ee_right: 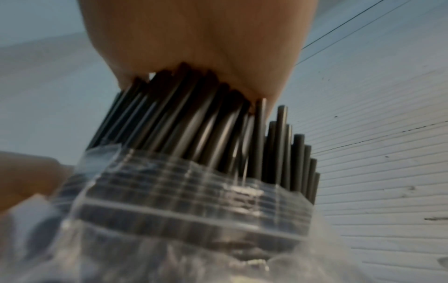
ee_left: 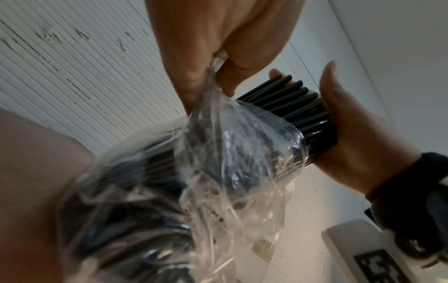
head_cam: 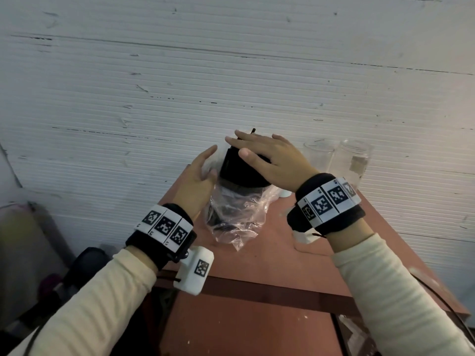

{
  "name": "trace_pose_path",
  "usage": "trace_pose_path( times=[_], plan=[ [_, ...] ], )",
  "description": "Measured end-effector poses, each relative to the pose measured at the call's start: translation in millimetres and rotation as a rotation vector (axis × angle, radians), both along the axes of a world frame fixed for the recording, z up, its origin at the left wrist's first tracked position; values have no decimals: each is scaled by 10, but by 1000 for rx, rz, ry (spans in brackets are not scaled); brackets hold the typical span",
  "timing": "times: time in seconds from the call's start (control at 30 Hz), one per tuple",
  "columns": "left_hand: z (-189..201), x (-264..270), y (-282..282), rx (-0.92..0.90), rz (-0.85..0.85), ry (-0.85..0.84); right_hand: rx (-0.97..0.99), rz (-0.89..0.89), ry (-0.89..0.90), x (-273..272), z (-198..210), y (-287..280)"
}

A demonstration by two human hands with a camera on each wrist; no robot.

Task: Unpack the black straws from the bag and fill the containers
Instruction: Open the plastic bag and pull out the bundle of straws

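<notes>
A thick bundle of black straws (head_cam: 239, 170) stands upright in a crumpled clear plastic bag (head_cam: 231, 217) on the red-brown table (head_cam: 257, 317). The straw tops stick out above the bag's rim (ee_right: 194, 201). My right hand (head_cam: 270, 160) lies flat on the straw ends (ee_right: 194, 118), fingers straight and the palm (ee_right: 206, 47) pressing down. My left hand (head_cam: 198, 176) is at the bag's left side; its thumb and fingers (ee_left: 213, 47) pinch a fold of the plastic (ee_left: 230, 153). Two clear, empty-looking containers (head_cam: 320, 155) (head_cam: 354, 160) stand just right of the bundle.
A ribbed white wall (head_cam: 231, 73) runs close behind the table's far end. A small white object (head_cam: 285, 193) sits by the containers. Dark items (head_cam: 84, 265) lie off the table's left edge. Some clear wrapping (head_cam: 354, 332) lies at the lower right.
</notes>
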State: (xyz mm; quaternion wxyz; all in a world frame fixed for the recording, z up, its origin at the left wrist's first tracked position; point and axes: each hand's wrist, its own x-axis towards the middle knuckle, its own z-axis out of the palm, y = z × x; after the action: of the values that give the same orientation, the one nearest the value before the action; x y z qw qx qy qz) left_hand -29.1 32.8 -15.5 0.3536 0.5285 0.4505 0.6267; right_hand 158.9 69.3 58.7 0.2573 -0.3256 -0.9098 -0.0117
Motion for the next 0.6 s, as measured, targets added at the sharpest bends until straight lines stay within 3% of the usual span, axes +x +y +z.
trace_pose_path(
  times=[0.17, 0.33, 0.47, 0.6],
  plan=[
    [268, 25, 28, 97, 40, -32, -31, 50, 70, -29, -30, 52],
    [548, -74, 207, 186, 173, -16, -204, 172, 358, -162, -142, 221],
    [599, -205, 465, 147, 223, 171, -473, 170, 380, -266, -248, 289],
    [463, -233, 639, 24, 179, 461, -529, 97, 329, -178, -408, 443]
  ],
)
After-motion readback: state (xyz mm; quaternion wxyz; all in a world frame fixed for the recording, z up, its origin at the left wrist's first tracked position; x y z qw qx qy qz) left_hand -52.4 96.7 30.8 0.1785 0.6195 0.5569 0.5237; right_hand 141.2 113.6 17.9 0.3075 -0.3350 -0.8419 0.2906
